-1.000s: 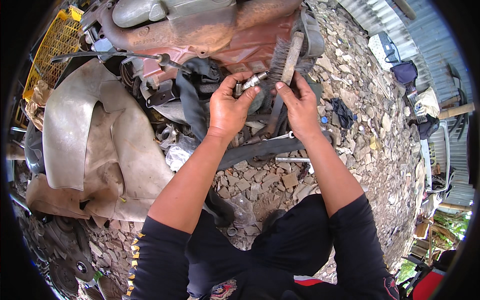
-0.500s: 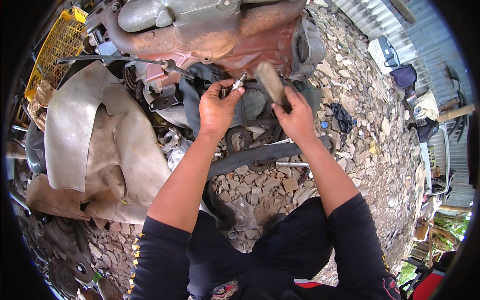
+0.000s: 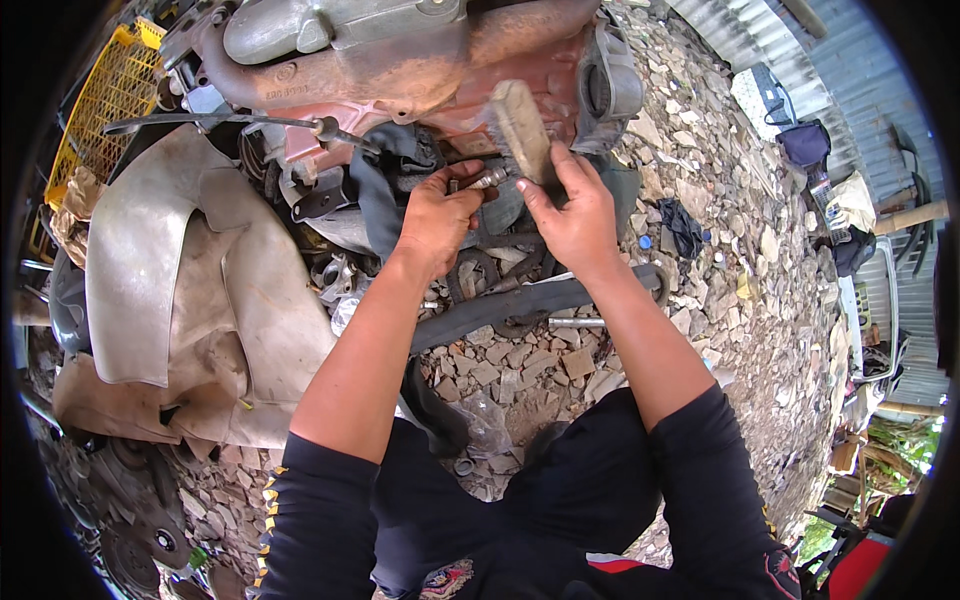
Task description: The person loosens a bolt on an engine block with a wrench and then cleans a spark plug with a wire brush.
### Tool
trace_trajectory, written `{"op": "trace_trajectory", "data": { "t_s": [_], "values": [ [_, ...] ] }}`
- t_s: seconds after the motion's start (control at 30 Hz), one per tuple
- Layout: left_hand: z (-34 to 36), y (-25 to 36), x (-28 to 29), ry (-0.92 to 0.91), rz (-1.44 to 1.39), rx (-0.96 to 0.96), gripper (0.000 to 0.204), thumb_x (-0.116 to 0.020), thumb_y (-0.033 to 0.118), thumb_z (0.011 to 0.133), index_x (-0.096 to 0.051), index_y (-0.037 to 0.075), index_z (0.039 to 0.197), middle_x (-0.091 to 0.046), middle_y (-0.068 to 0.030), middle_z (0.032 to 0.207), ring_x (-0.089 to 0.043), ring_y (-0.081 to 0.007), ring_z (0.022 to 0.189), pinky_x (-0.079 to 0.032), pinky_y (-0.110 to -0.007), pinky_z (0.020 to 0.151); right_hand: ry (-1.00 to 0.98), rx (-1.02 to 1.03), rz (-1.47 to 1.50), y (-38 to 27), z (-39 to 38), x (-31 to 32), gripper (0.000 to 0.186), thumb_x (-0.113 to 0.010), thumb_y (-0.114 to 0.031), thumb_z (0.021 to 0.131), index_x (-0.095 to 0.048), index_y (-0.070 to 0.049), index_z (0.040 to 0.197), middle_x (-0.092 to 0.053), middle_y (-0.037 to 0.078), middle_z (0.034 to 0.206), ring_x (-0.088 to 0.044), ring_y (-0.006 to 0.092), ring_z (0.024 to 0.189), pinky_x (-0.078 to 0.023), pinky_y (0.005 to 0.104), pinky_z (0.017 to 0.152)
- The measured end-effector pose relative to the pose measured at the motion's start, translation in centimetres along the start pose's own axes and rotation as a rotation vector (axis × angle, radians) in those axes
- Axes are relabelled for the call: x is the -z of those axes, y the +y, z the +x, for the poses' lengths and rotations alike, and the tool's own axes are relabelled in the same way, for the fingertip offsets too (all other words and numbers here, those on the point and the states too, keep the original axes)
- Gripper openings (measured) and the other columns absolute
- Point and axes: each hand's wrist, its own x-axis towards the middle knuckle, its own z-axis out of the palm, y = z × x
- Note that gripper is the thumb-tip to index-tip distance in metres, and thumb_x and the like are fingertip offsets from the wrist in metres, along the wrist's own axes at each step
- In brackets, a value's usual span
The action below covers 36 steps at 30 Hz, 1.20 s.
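Note:
Pinched in my left hand is a small silver threaded metal part, its ridged end pointing right. My fingers hide the rest of it. In my right hand is a wooden-backed brush, held by its lower end and tilted up to the left. Its dark bristles face the metal part, with a small gap between the two. Just beyond both hands stands a large engine with a reddish block and a rusty manifold. Dark cloth lies between my left hand and the engine.
Brownish sheet material is draped at the left, near a yellow crate. A black hose and a metal rod lie below my hands. Broken stone covers the ground. Round metal parts sit at lower left.
The brush has swung more upright and shifted slightly left. My left hand has turned the metal part from pointing up and right to lying flatter. The view has shifted slightly.

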Motion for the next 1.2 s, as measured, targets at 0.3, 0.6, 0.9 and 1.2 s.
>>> {"op": "trace_trajectory", "data": {
  "t_s": [0.3,0.6,0.9,1.2],
  "values": [
    [-1.3,1.5,-0.4,-0.016,-0.109,0.011,0.031,-0.057,0.023,0.099,-0.054,0.001,0.120,-0.068,-0.0055,0.097,-0.052,-0.0064,0.065,-0.040,-0.018,0.049,-0.072,-0.053,-0.069,1.1,-0.7,0.0,0.051,-0.075,-0.015,0.081,-0.056,0.007,0.123,-0.063,0.021,0.109,-0.064,0.0332,0.098,-0.050,0.0359,0.084],
    [-1.1,1.1,-0.2,0.009,-0.073,0.025,0.025,-0.055,0.027,0.100,-0.057,0.002,0.105,-0.064,-0.0038,0.091,-0.052,-0.0070,0.067,-0.039,-0.019,0.049,0.072,0.052,0.011,-1.7,0.4,0.2,0.047,-0.075,-0.015,0.079,-0.059,0.002,0.120,-0.062,0.020,0.099,-0.063,0.0382,0.088,-0.051,0.0403,0.076],
    [-0.7,0.8,0.7,0.046,-0.041,-0.027,0.023,-0.053,0.025,0.101,-0.057,0.002,0.103,-0.062,-0.0017,0.088,-0.049,-0.0065,0.064,-0.042,-0.021,0.053,0.005,-0.005,-0.043,0.1,-0.3,0.3,0.047,-0.075,-0.015,0.079,-0.059,0.001,0.119,-0.063,0.021,0.103,-0.064,0.0377,0.090,-0.052,0.0400,0.077],
    [-0.3,0.9,1.0,0.103,-0.138,0.060,0.026,-0.052,0.027,0.101,-0.059,0.002,0.102,-0.056,-0.0014,0.080,-0.047,-0.0080,0.059,-0.038,-0.023,0.049,-0.064,-0.041,-0.099,2.4,-1.2,0.5,0.046,-0.074,-0.016,0.080,-0.059,0.000,0.121,-0.063,0.021,0.105,-0.064,0.0370,0.093,-0.051,0.0407,0.079]
  ]
}}
